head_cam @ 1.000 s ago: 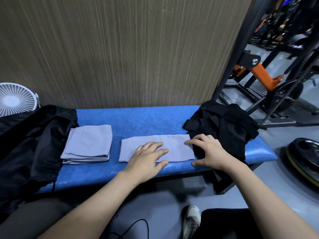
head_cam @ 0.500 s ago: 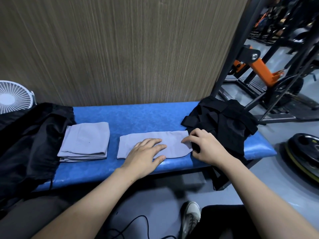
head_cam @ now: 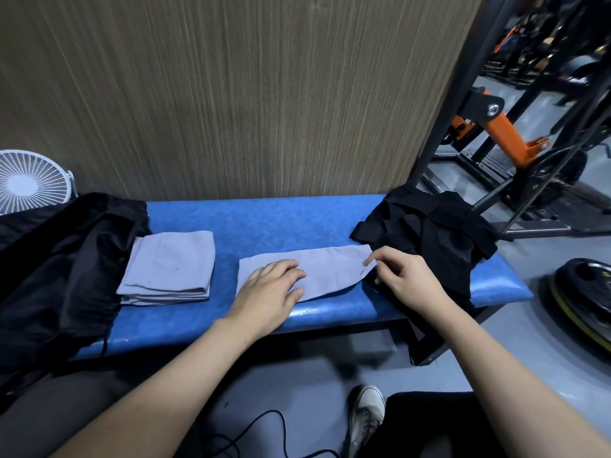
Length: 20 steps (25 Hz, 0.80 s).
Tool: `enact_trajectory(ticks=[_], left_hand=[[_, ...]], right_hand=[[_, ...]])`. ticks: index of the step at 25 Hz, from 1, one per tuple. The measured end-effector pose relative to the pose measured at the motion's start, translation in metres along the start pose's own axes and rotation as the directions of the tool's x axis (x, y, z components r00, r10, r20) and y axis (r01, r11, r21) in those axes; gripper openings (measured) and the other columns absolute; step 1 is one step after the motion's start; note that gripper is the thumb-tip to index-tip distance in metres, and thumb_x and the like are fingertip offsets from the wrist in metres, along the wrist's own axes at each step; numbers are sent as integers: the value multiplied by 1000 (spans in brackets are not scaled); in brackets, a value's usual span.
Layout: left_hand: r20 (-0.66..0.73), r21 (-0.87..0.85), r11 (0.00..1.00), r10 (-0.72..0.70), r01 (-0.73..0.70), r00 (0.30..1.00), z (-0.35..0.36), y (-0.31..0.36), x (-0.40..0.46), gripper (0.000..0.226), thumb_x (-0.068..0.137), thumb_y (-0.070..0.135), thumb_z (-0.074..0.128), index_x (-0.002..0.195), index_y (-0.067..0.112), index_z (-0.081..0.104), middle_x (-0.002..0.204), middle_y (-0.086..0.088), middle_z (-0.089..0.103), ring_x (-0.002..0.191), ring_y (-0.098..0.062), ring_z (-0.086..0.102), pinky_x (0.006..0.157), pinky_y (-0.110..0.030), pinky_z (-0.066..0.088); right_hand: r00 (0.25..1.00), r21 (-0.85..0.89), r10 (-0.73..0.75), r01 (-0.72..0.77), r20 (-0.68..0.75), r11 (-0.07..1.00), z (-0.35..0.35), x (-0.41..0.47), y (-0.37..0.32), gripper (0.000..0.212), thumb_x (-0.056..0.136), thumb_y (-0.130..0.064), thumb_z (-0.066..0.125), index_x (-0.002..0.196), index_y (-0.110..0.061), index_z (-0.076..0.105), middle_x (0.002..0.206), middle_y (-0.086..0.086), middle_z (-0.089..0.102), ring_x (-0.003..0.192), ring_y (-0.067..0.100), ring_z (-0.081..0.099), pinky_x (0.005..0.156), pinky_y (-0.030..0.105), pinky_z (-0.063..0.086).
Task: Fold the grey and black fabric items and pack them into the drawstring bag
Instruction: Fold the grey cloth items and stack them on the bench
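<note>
A long grey cloth point(head_cam: 327, 269) lies flat in the middle of the blue bench point(head_cam: 264, 219). My left hand point(head_cam: 269, 292) presses flat on its left half. My right hand point(head_cam: 403, 279) pinches the cloth's right end, and the near right corner is lifted and curled. A folded grey cloth point(head_cam: 170, 266) sits to the left. A heap of black fabric point(head_cam: 429, 236) lies on the bench's right end, partly under my right hand. The black drawstring bag point(head_cam: 59, 269) is spread over the bench's left end.
A white fan point(head_cam: 29, 183) stands at the far left by the wood-grain wall. Gym machine frames point(head_cam: 515, 143) and a weight plate point(head_cam: 582, 292) are on the floor to the right. A shoe point(head_cam: 367, 411) and a black cable point(head_cam: 264, 421) lie below the bench.
My right hand went from lying spread on the cloth's end to pinching it, and the right corner has lifted. My left hand has stayed flat on the cloth.
</note>
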<state>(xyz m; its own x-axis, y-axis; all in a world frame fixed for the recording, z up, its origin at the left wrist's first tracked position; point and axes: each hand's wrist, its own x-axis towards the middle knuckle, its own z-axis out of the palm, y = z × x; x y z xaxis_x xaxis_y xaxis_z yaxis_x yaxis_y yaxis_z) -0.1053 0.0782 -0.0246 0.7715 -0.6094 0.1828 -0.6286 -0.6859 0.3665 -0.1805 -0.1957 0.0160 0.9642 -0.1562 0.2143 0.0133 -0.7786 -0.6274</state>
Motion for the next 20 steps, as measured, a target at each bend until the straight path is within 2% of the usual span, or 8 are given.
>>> enact_trajectory(ticks=[3, 6, 9, 11, 13, 16, 18, 20], left_hand=[[-44, 33, 999, -33, 34, 999, -3, -5, -2, 40, 100, 41, 48, 138, 31, 51, 150, 12, 39, 141, -10, 30, 114, -26, 17], [-72, 11, 993, -117, 118, 990, -4, -11, -6, 41, 97, 42, 54, 135, 27, 54, 151, 4, 36, 142, -16, 26, 115, -33, 25], [-61, 2, 979, -205, 206, 977, -5, -15, -12, 45, 95, 45, 55, 135, 25, 53, 149, 0, 32, 140, -20, 22, 112, -37, 32], [-41, -29, 977, -210, 209, 977, -6, -17, -15, 45, 96, 46, 55, 135, 25, 52, 147, 2, 31, 139, -18, 22, 111, -36, 34], [-39, -80, 978, -198, 194, 979, -9, -20, -15, 41, 97, 41, 55, 134, 23, 54, 145, 4, 32, 138, -16, 23, 109, -31, 33], [-47, -139, 974, -186, 178, 982, -12, -24, -14, 35, 99, 34, 55, 131, 19, 56, 142, 5, 35, 136, -15, 29, 107, -25, 30], [-49, -152, 974, -178, 169, 983, -11, -24, -13, 35, 98, 33, 56, 131, 19, 56, 142, 4, 35, 136, -14, 30, 107, -26, 32], [-48, -156, 974, -174, 164, 984, -10, -24, -12, 38, 97, 33, 57, 131, 18, 54, 144, 3, 32, 138, -14, 29, 107, -28, 33]], right_hand=[[999, 8, 1, 0, -45, 1000, -7, 0, 1, 24, 91, -10, 59, 86, -31, 68, 77, -9, 70, 60, 10, 56, 63, 30, 46], [996, 97, -5, 14, -88, 995, -12, 0, 4, 32, 85, 6, 54, 86, -23, 68, 97, -12, 72, 81, 9, 66, 77, 27, 51], [999, 163, -38, 39, -9, 986, -6, 0, 5, 48, 75, 20, 51, 96, -20, 68, 114, -7, 68, 98, 12, 66, 87, 25, 52], [998, 167, -14, 5, 54, 986, 3, 3, 6, 60, 74, 20, 54, 104, -30, 67, 122, -5, 62, 104, 9, 64, 87, 22, 52], [991, 304, 98, -120, 89, 945, 9, 7, 5, 64, 75, 18, 53, 108, -35, 66, 128, -2, 60, 104, 10, 66, 83, 24, 53], [963, 509, 266, -246, 34, 825, 15, 11, -3, 48, 81, 0, 60, 112, -37, 64, 128, 0, 60, 94, 13, 65, 79, 31, 51], [937, 568, 347, -273, -24, 776, 16, 12, -9, 43, 85, -11, 71, 119, -35, 61, 129, -2, 59, 94, 13, 65, 86, 35, 53], [931, 585, 366, -306, 16, 751, 18, 10, -14, 47, 84, -8, 74, 121, -34, 60, 125, 3, 63, 97, 19, 69, 90, 41, 58]])
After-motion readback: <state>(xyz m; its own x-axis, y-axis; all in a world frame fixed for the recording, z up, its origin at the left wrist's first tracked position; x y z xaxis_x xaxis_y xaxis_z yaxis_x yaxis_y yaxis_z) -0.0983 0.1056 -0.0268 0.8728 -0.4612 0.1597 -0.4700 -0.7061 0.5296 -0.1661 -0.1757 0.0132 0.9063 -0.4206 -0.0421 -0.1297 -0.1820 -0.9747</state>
